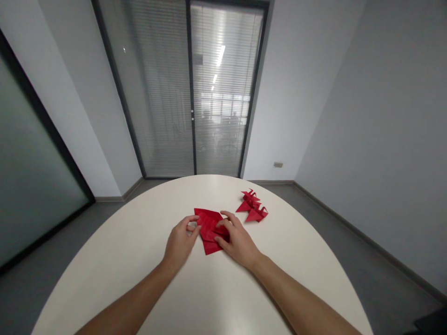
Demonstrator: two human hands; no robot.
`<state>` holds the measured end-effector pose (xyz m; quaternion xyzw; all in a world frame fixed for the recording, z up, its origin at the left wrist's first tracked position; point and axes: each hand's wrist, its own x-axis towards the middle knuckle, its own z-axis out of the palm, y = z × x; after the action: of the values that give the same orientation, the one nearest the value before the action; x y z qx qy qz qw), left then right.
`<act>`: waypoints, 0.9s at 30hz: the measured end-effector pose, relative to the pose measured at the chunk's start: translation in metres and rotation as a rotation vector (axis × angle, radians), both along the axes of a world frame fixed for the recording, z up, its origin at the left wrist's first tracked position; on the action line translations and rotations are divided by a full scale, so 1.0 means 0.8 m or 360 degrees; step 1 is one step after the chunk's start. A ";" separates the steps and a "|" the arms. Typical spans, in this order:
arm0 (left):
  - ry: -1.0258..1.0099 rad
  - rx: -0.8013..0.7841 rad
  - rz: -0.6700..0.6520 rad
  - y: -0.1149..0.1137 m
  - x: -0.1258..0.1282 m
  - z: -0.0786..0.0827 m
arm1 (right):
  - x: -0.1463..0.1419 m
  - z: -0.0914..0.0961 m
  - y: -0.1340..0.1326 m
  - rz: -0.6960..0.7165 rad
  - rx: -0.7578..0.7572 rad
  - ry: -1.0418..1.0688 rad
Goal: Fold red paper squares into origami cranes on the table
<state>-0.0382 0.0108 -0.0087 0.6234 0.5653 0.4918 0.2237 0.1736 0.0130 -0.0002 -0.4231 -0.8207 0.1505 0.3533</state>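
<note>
Red paper (208,224), creased and partly folded, is seen from the head camera near the middle of a round white table (167,293), worked between two bare hands. Its left edge is met by the left hand (180,241), thumb and fingers curled close together; whether the edge is pinched cannot be told. Its right side is covered by the right hand (240,239), thumb and forefinger set apart over the folds; whether a flap is gripped cannot be told. Beyond the right hand, two folded red figures (256,215) are placed close together. Glass panels (223,144) are backed by blinds.
</note>
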 end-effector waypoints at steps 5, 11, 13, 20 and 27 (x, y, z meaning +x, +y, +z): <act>0.0136 -0.0049 -0.0004 0.000 -0.001 -0.005 | -0.001 -0.001 0.002 0.0039 -0.0019 -0.0021; 0.0342 0.0008 0.0014 -0.003 -0.003 -0.006 | 0.000 -0.010 0.006 -0.0058 -0.0071 -0.0026; 0.0353 -0.0007 0.0009 -0.003 -0.003 -0.004 | 0.001 -0.009 0.006 -0.0063 -0.0101 -0.0077; 0.0431 0.0065 0.0111 0.003 -0.007 -0.011 | 0.001 0.003 0.001 0.0044 -0.0042 -0.0245; 0.0747 0.0473 0.0225 0.010 -0.015 -0.026 | 0.000 0.002 0.002 0.0094 0.0059 -0.0356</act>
<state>-0.0500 0.0185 -0.0292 0.7051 0.5654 0.4258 -0.0420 0.1738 0.0145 0.0010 -0.4062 -0.8697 0.0975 0.2629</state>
